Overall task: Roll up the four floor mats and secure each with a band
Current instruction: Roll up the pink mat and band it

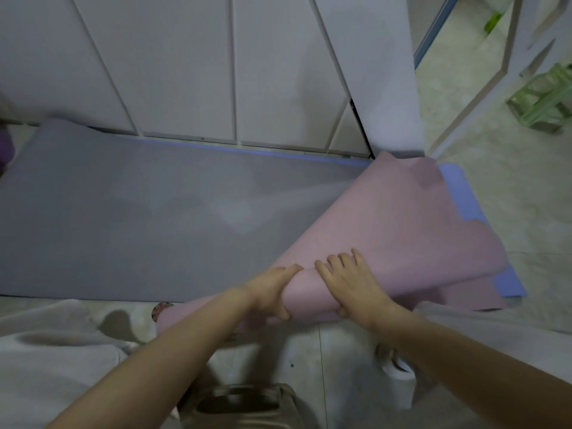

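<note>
A pink mat [387,230] lies slanted across the floor, its near end curled into a roll. My left hand [272,292] grips that roll from the left, thumb under and fingers over. My right hand [349,280] grips the roll from the right, fingers spread on top and thumb beneath. A grey mat [139,212] lies flat to the left, under the pink one. A blue mat [458,193] shows beneath both, at the right edge and along the wall. No band is visible.
White cabinet doors [185,66] stand behind the mats. A green plastic stool [544,100] sits at the far right on the tiled floor [510,212]. Light bedding [46,351] is at the lower left. A white roll [399,366] lies near my right forearm.
</note>
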{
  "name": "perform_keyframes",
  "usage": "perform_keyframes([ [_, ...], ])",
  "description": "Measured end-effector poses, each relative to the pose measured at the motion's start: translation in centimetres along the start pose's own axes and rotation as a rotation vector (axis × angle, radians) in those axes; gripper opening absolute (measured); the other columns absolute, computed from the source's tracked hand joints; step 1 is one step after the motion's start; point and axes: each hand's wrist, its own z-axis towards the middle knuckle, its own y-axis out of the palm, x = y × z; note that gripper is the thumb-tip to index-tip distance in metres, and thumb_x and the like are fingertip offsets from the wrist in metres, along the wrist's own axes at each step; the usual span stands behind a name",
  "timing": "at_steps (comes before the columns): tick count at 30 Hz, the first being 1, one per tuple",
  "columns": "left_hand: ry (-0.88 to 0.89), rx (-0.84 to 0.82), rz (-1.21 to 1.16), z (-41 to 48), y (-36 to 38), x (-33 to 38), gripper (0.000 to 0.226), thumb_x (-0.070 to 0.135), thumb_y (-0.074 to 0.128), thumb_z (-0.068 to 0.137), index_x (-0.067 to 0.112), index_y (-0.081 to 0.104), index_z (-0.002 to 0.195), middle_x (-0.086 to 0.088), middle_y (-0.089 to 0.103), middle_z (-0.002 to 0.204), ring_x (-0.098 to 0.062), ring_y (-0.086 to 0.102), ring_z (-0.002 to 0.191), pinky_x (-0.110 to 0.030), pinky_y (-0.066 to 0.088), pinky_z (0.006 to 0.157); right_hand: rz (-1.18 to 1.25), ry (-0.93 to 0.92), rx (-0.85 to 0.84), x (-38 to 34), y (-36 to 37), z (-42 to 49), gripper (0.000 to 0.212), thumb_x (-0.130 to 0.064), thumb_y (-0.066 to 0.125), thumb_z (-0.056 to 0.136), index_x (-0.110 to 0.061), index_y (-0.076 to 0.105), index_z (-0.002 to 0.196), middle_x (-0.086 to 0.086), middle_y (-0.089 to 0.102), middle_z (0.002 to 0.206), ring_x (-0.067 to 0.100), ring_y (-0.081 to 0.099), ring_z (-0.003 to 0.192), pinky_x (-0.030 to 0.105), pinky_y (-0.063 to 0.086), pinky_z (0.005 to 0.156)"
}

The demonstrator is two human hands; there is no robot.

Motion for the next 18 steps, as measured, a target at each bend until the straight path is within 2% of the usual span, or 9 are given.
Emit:
perform_keyframes([
  [1, 0.012, -0.021, 0.017, 0.2, -0.4, 0.1, 0.088, 0.023, 0.080, 0.066, 0.021, 0.033, 0.140, -0.009, 0.052, 0.132, -0.027, 0.049, 0.120, -0.026, 0.038, 0.091, 0.036, 0.008, -0.003, 0.3, 0.3, -0.2, 0.096, -0.046, 0.087, 0.012, -0.009, 0.063, 0.098, 0.011, 0.059, 0.081, 0.029, 0.059, 0.068, 0.045, 0.051, 0.073],
  [2, 0.018, -0.048, 0.038, 0.5, -0.8, 0.1, 0.085, 0.024, 0.080, 0.065, 0.021, 0.035, 0.138, -0.009, 0.054, 0.129, -0.028, 0.051, 0.118, -0.027, 0.040, 0.090, 0.055, 0.000, -0.034, 0.6, 0.3, -0.4, 0.095, -0.051, 0.085, 0.014, -0.011, 0.063, 0.097, 0.009, 0.059, 0.080, 0.027, 0.058, 0.066, 0.040, 0.050, 0.068],
  [5, 0.014, -0.161, 0.114, 0.7, -2.1, 0.5, 0.082, 0.031, 0.082, 0.067, 0.023, 0.037, 0.136, -0.009, 0.055, 0.128, -0.028, 0.051, 0.117, -0.029, 0.042, 0.091, 0.148, -0.056, -0.150, 1.3, 0.8, -0.2, 0.081, -0.049, 0.075, 0.058, -0.014, 0.045, 0.124, 0.007, 0.054, 0.111, 0.027, 0.056, 0.097, 0.038, 0.038, 0.084],
  [6, 0.004, -0.208, 0.138, 0.8, -2.8, 0.6, 0.082, 0.031, 0.082, 0.069, 0.023, 0.036, 0.137, -0.008, 0.054, 0.129, -0.027, 0.051, 0.118, -0.028, 0.040, 0.091, 0.187, -0.058, -0.143, 1.4, 1.1, -0.1, 0.079, -0.048, 0.073, 0.063, -0.015, 0.041, 0.127, 0.005, 0.052, 0.116, 0.027, 0.055, 0.102, 0.037, 0.037, 0.086],
  [9, -0.025, -0.311, 0.218, 1.2, -5.1, 0.6, 0.082, 0.031, 0.082, 0.070, 0.022, 0.037, 0.138, -0.003, 0.054, 0.131, -0.024, 0.050, 0.120, -0.023, 0.035, 0.088, 0.332, -0.014, -0.109, 1.3, 1.2, 0.4, 0.081, -0.050, 0.074, 0.061, -0.018, 0.040, 0.128, 0.003, 0.054, 0.119, 0.027, 0.057, 0.105, 0.036, 0.042, 0.086],
  [13, -0.079, -0.424, 0.291, 1.3, -7.2, -0.2, 0.083, 0.029, 0.085, 0.067, 0.020, 0.040, 0.137, -0.001, 0.055, 0.131, -0.021, 0.053, 0.119, -0.025, 0.040, 0.095, 0.607, 0.047, -0.067, -0.5, 1.1, 1.0, 0.080, -0.044, 0.077, 0.065, -0.018, 0.040, 0.132, 0.001, 0.053, 0.128, 0.024, 0.053, 0.112, 0.031, 0.039, 0.087],
  [16, -0.145, -0.393, 0.337, 0.0, -7.5, -1.6, 0.089, 0.035, 0.083, 0.065, 0.023, 0.033, 0.138, -0.007, 0.052, 0.133, -0.027, 0.053, 0.118, -0.038, 0.043, 0.099, 0.707, 0.086, -0.065, -2.3, 1.6, 1.6, 0.080, -0.046, 0.077, 0.067, -0.021, 0.039, 0.134, 0.001, 0.054, 0.129, 0.025, 0.054, 0.113, 0.032, 0.040, 0.087],
  [18, -0.144, -0.278, 0.459, -1.5, -6.8, -2.5, 0.088, 0.044, 0.079, 0.066, 0.026, 0.031, 0.137, -0.008, 0.050, 0.129, -0.030, 0.052, 0.116, -0.040, 0.041, 0.097, 0.732, 0.099, -0.097, -3.3, 1.7, 2.1, 0.080, -0.046, 0.077, 0.067, -0.021, 0.039, 0.134, 0.003, 0.056, 0.129, 0.027, 0.055, 0.112, 0.032, 0.042, 0.088],
])
